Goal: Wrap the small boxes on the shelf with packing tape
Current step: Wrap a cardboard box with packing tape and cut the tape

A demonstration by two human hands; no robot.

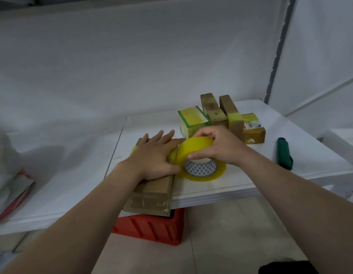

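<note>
left hand: fingers straight, pressing cardboard box flat | right hand: fingers curled round tape roll rim | handling: box looks stiff, light — best held by edges

1. No word, brand or number can be read; all print is too small or blurred.
2. The upright brown box at the back of the shelf bears a dark handwritten scrawl on its top face. The characters cannot be made out.
3. The low box at the far right carries a white label with fine dark print, illegible, and a small red mark beside it.
4. The front face of that box shows a small white mark of unclear shape.
5. The core of the tape roll shows grey triangles on white.
</note>
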